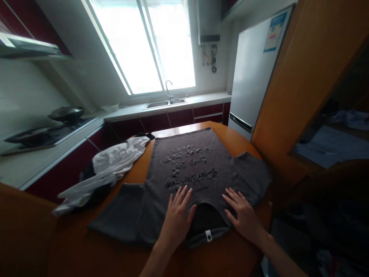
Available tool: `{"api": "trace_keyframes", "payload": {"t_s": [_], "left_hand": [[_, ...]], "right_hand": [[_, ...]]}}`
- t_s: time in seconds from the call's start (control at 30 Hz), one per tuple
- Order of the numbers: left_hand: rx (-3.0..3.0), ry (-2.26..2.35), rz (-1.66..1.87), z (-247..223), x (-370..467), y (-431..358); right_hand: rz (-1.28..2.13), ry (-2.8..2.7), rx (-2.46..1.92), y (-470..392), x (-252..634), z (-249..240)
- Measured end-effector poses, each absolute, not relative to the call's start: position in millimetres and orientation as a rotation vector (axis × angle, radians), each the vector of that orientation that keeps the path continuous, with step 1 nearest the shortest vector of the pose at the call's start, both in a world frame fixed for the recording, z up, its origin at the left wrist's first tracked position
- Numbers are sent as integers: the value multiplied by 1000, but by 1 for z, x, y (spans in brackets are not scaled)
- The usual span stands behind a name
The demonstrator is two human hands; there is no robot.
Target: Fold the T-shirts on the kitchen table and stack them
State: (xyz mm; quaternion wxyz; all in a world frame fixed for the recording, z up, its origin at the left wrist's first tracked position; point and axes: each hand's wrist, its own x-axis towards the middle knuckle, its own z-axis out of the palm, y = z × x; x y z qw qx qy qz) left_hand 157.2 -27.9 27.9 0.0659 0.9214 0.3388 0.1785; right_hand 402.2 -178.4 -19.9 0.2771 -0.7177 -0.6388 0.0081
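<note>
My left hand (178,215) and right hand (242,215) press flat, each grip apart with fingers spread, on either side of the neckline of a dark grey short-sleeved cloth T-shirt (187,161), which lies spread across the round-edged orange-brown wooden worktop (227,134), beside crumpled white cloth garments (115,157).

Dark grey short-sleeved T-shirt (190,169): soft matt cloth, lettering glossy and raised-looking. Orange-brown rounded table (230,135): wood-look top, smooth, glossy where light falls. Crumpled white garment (118,157): thin cloth, wrinkled. Curved silver tap (167,90): shiny metal. Silver-grey upright refrigerator (253,69): smooth, satin front. Dark red base cabinets (155,122): smooth panels, pale metallic-looking trim.
</note>
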Motion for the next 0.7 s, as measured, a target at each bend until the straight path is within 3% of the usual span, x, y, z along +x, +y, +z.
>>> {"api": "trace_keyframes", "payload": {"t_s": [0.33, 0.7], "left_hand": [[2711, 947, 522, 20, 207, 38], [2646, 914, 813, 1, 209, 32]], "right_hand": [[67, -1698, -1957, -179, 399, -12], [107, -1675, -1990, -178, 398, -3]]}}
